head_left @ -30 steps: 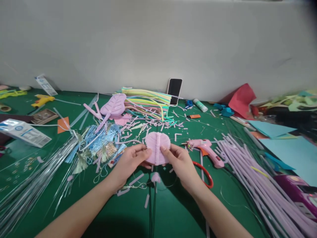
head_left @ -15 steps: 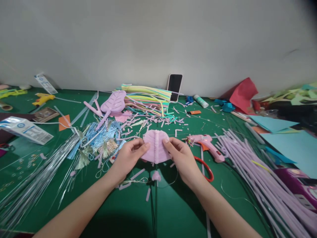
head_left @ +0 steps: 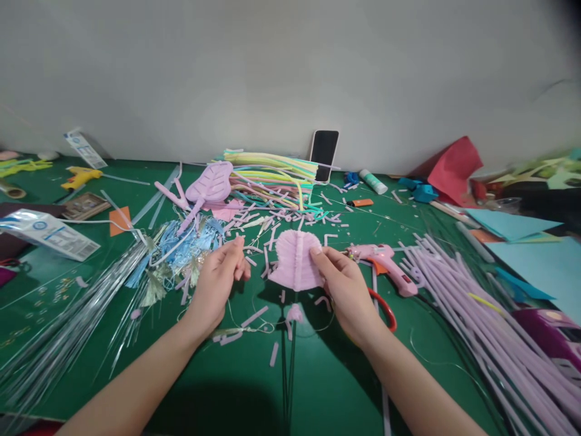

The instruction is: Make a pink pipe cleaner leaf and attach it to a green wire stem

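Observation:
A pink pleated petal-shaped piece (head_left: 295, 260) made of straws is held up over the green table (head_left: 327, 387). My right hand (head_left: 345, 290) pinches its right edge. My left hand (head_left: 218, 281) is off it, a little to the left, with the fingers loosely curled and nothing visible in them; it hovers by the blue and silver tassel scraps (head_left: 181, 254). Below the pink piece lie a small pink bit (head_left: 295, 313) and thin dark stems (head_left: 288, 375).
A pink glue gun (head_left: 385, 260) and red-handled scissors (head_left: 385, 306) lie right of my right hand. Lilac straws (head_left: 476, 321) fan out at right, silver strips (head_left: 68, 327) at left. Pastel straws (head_left: 272, 175), a phone (head_left: 324, 154), a glue stick (head_left: 374, 181) and coloured paper (head_left: 521, 254) sit behind.
My left hand has let go of the pink piece and drawn away to the left. My right hand still holds it, now slightly farther right.

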`<action>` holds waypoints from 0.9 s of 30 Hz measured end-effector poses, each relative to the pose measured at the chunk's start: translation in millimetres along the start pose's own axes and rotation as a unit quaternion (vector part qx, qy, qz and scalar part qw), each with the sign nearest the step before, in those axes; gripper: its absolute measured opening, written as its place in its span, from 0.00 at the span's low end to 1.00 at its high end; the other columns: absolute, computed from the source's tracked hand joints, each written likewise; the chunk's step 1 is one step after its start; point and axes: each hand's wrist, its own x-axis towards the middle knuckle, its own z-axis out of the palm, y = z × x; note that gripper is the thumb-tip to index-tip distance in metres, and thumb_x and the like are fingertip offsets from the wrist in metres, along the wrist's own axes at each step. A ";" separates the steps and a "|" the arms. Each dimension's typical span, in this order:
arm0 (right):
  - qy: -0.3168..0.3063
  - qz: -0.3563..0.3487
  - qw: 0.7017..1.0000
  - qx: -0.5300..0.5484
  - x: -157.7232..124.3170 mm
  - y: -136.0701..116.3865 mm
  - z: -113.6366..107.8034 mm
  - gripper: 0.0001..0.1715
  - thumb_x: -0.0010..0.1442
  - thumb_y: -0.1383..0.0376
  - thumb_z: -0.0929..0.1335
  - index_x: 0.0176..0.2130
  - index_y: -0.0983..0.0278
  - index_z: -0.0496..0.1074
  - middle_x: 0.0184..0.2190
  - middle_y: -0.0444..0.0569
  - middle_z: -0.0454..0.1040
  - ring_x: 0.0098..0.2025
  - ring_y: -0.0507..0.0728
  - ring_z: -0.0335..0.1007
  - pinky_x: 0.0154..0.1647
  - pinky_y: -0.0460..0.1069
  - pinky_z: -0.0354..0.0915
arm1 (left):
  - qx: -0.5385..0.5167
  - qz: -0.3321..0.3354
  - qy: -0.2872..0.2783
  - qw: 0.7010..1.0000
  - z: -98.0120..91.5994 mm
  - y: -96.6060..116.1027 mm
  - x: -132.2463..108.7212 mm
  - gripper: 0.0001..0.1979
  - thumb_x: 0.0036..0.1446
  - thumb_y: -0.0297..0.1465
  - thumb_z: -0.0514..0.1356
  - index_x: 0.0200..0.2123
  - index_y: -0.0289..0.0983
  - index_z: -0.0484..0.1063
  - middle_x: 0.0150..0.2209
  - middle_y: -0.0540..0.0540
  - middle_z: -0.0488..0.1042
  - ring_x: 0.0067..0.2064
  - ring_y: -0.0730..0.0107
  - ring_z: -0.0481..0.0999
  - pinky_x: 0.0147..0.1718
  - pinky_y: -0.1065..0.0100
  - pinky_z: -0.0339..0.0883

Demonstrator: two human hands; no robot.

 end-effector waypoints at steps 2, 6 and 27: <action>-0.001 0.001 1.000 0.006 0.2 -0.2 0.4 0.20 0.50 0.49 0.73 0.27 0.62 0.70 0.22 0.39 0.64 0.23 0.49 0.51 0.24 0.46 0.49 | 0.021 0.007 -0.002 1.000 -0.9 1.3 0.3 0.20 0.63 0.40 0.55 0.20 0.38 0.62 0.20 0.53 0.62 0.27 0.72 0.67 0.32 0.70 0.60; -0.004 0.001 1.000 0.006 1.5 2.7 0.8 0.20 0.49 0.49 0.73 0.28 0.63 0.71 0.23 0.41 0.65 0.25 0.50 0.55 0.25 0.45 0.52 | 0.063 -0.019 -0.088 0.994 4.3 7.0 -2.0 0.10 0.59 0.40 0.59 0.34 0.39 0.70 0.32 0.50 0.72 0.35 0.69 0.70 0.35 0.69 0.63; -0.086 -0.071 0.978 -0.177 -0.1 -9.0 -0.8 0.22 0.57 0.47 0.67 0.29 0.63 0.69 0.22 0.40 0.60 0.25 0.51 0.52 0.25 0.46 0.51 | -0.160 -0.171 -0.146 0.961 11.5 5.4 -8.0 0.12 0.51 0.36 0.67 0.29 0.37 0.68 0.28 0.54 0.65 0.30 0.74 0.67 0.31 0.72 0.64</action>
